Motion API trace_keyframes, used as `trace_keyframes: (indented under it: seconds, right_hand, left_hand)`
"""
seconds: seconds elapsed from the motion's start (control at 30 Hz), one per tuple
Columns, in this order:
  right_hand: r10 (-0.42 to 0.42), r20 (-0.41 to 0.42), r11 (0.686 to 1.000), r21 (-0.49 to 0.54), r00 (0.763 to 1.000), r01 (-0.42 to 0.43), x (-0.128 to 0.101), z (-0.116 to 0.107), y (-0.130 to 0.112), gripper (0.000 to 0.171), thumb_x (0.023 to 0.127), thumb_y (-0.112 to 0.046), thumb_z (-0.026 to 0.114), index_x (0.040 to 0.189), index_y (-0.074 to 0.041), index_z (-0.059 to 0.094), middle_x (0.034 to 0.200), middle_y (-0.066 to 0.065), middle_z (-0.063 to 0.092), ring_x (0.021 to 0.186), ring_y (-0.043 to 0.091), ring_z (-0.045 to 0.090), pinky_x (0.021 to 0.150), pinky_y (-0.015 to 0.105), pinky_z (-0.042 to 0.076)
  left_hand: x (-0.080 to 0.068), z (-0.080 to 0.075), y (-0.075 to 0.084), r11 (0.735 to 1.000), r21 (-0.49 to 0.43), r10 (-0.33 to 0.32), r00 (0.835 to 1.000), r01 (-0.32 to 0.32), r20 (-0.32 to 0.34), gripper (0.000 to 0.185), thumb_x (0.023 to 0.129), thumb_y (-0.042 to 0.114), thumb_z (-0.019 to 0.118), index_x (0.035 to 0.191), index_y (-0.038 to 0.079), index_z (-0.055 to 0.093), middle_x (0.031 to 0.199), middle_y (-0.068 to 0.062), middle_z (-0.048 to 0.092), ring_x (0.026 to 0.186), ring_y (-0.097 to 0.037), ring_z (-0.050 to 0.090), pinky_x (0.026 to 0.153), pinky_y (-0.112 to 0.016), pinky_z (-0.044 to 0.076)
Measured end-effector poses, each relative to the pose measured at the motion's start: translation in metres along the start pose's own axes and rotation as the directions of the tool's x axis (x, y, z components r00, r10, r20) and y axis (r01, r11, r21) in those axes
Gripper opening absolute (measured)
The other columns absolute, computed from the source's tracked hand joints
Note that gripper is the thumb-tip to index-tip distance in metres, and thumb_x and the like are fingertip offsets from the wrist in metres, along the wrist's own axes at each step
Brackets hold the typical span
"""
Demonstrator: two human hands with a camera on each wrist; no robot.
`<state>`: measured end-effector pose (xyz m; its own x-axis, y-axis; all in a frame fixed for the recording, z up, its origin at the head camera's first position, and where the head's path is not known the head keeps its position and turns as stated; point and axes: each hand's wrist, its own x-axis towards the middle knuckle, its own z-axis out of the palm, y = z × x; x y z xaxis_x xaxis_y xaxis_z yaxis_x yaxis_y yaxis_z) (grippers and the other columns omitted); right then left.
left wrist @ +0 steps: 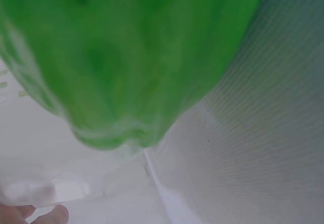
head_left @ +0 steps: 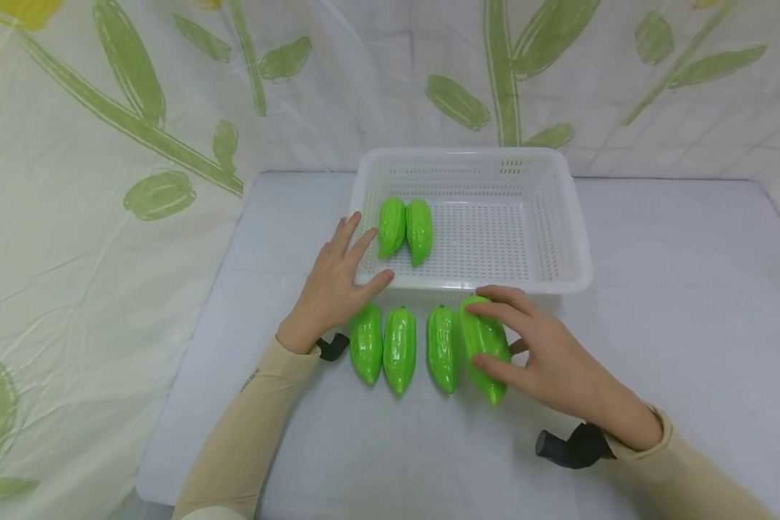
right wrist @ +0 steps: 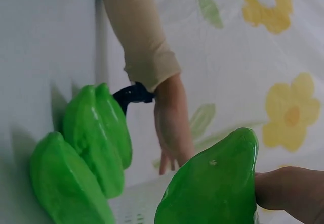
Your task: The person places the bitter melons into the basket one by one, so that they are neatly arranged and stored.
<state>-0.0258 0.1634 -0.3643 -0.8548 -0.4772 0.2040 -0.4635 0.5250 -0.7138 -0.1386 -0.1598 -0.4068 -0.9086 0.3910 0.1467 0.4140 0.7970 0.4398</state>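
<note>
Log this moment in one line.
right hand: grips green fruit | left hand: at white basket, near-left corner | inside basket: two fruits | on table: three fruits

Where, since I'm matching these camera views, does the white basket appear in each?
Head: white basket just above and right of centre.
Left wrist: part of it at the left, beside the large green vegetable.
Right wrist: a slotted piece at the bottom, left of centre.
Shared landmark: at least one green vegetable.
</note>
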Motion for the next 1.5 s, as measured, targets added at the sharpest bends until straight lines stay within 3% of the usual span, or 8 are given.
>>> trace_keyframes:
  seconds: [0.4, 0.73, 1.03, 1.17, 1.3, 1.5]
  right_hand:
    - [-0.008, -0.037, 0.999, -0.047, 0.999, 0.006, 0.044, -0.029, 0.001, 0.057, 0.091, -0.016, 0.082, 0.144, -0.014, 0.06, 0.152, 0.009, 0.051, 0.133, 0.028, 0.056, 0.071, 0.026, 0.062]
    - [-0.078, -0.101, 0.991, -0.118, 0.992, 0.066, 0.081, -0.039, 0.002, 0.055, 0.09, -0.014, 0.083, 0.141, -0.006, 0.061, 0.149, 0.016, 0.052, 0.124, 0.03, 0.062, 0.066, 0.026, 0.061]
    - [-0.037, -0.078, 0.982, -0.19, 0.996, 0.022, 0.121, -0.045, 0.008, 0.055, 0.091, -0.02, 0.082, 0.14, -0.005, 0.062, 0.146, 0.016, 0.053, 0.124, 0.03, 0.059, 0.07, 0.038, 0.061]
    - [0.001, -0.047, 0.977, -0.212, 0.999, -0.011, 0.135, -0.047, 0.013, 0.056, 0.093, -0.023, 0.08, 0.142, -0.004, 0.06, 0.148, 0.019, 0.052, 0.13, 0.035, 0.056, 0.085, 0.047, 0.06]
    - [0.054, -0.006, 0.974, -0.222, 0.999, -0.054, 0.152, -0.048, 0.021, 0.056, 0.094, -0.026, 0.078, 0.143, -0.003, 0.06, 0.15, 0.021, 0.051, 0.138, 0.039, 0.05, 0.109, 0.056, 0.046]
    - [0.163, 0.081, 0.959, -0.247, 0.983, -0.138, 0.181, -0.046, 0.039, 0.059, 0.097, -0.032, 0.073, 0.146, -0.003, 0.057, 0.153, 0.023, 0.05, 0.145, 0.041, 0.043, 0.119, 0.057, 0.036]
  left_hand:
    - [0.0, 0.0, -0.001, 1.0, 0.002, 0.004, 1.0, -0.004, -0.002, 0.081, 0.101, 0.063, 0.05, 0.163, 0.013, 0.035, 0.176, -0.01, 0.012, 0.163, -0.036, 0.009, 0.12, -0.071, 0.025]
    - [0.0, 0.0, -0.001, 1.0, 0.001, 0.009, 1.0, -0.009, -0.004, 0.084, 0.1, 0.067, 0.048, 0.163, 0.012, 0.035, 0.175, -0.011, 0.012, 0.163, -0.036, 0.009, 0.12, -0.071, 0.025]
    - [0.0, 0.0, -0.001, 1.0, -0.002, 0.008, 1.0, -0.008, -0.008, 0.088, 0.099, 0.074, 0.041, 0.163, 0.013, 0.034, 0.176, -0.01, 0.011, 0.163, -0.036, 0.009, 0.12, -0.072, 0.025]
    - [0.0, 0.0, -0.001, 1.0, -0.006, 0.014, 1.0, -0.014, -0.013, 0.085, 0.1, 0.069, 0.046, 0.163, 0.013, 0.035, 0.175, -0.011, 0.012, 0.162, -0.037, 0.01, 0.12, -0.072, 0.025]
    - [0.0, 0.0, 0.0, 1.0, -0.008, 0.016, 1.0, -0.017, -0.018, 0.083, 0.1, 0.065, 0.049, 0.163, 0.013, 0.035, 0.175, -0.011, 0.013, 0.162, -0.038, 0.01, 0.119, -0.072, 0.025]
    - [0.0, 0.0, 0.0, 1.0, -0.008, 0.012, 1.0, -0.012, -0.015, 0.081, 0.1, 0.061, 0.052, 0.163, 0.013, 0.035, 0.175, -0.011, 0.012, 0.162, -0.038, 0.01, 0.119, -0.072, 0.026]
